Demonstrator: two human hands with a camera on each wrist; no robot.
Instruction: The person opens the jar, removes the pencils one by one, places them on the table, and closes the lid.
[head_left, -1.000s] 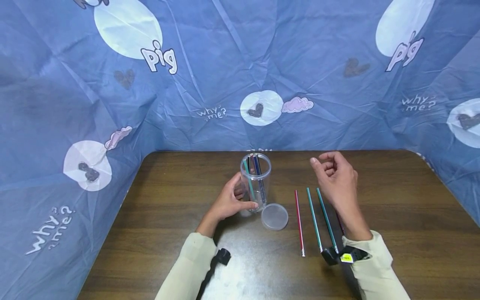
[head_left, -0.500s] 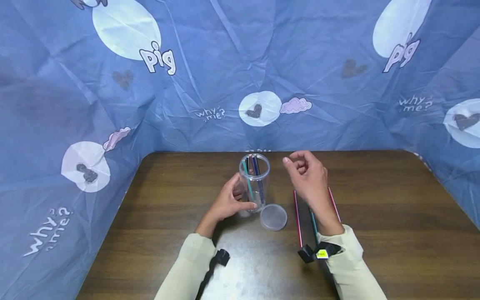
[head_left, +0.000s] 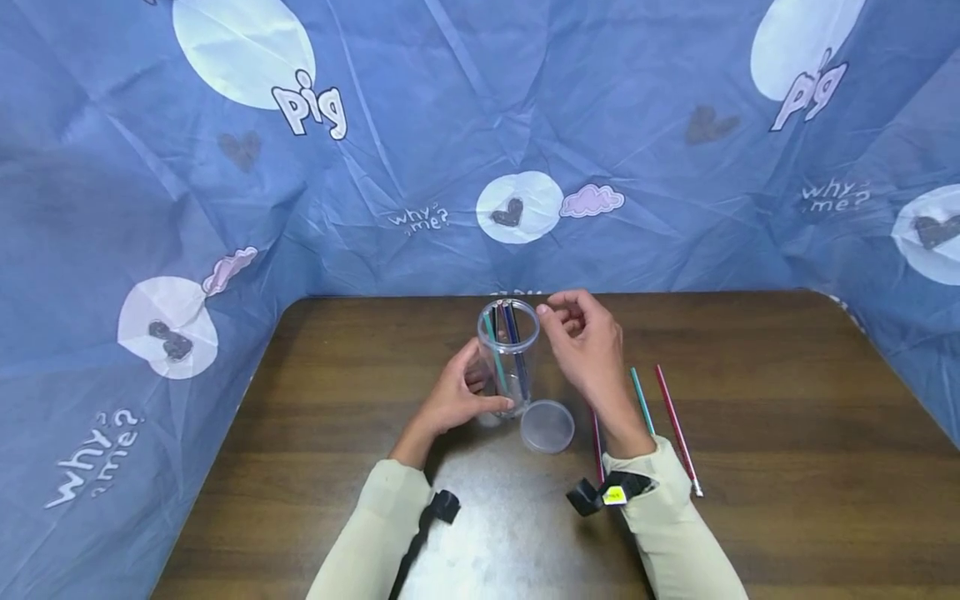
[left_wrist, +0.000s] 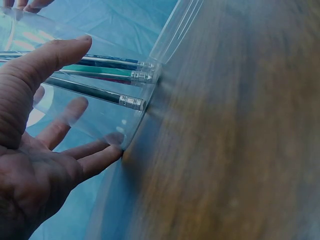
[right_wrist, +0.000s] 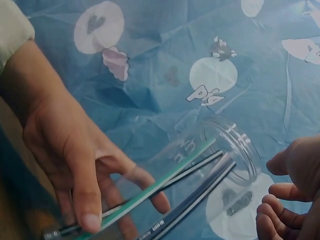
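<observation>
My left hand (head_left: 453, 392) grips the lower side of a clear plastic jar (head_left: 510, 344), thumb in front and fingers behind. The jar stands upright on the table with its mouth uncovered. Several pencils lean inside, among them a teal pencil (head_left: 498, 358) and a dark blue pencil (head_left: 517, 350). Eraser ends (left_wrist: 132, 102) point down at the jar's base in the left wrist view. Just right of the rim is my right hand (head_left: 588, 342), fingers loosely bent, with nothing seen between them. In the right wrist view that right hand (right_wrist: 295, 185) faces the jar's mouth.
A round clear lid (head_left: 547, 427) lies flat in front of the jar. To its right lie a red pencil (head_left: 597, 446), partly hidden by the right forearm, a teal pencil (head_left: 642, 400) and another red pencil (head_left: 678, 429). Blue printed cloth (head_left: 375, 167) hangs behind the wooden table (head_left: 810, 417).
My right hand has moved left from above the loose pencils to beside the jar's rim. The left hand has kept its hold on the jar, which stays in place.
</observation>
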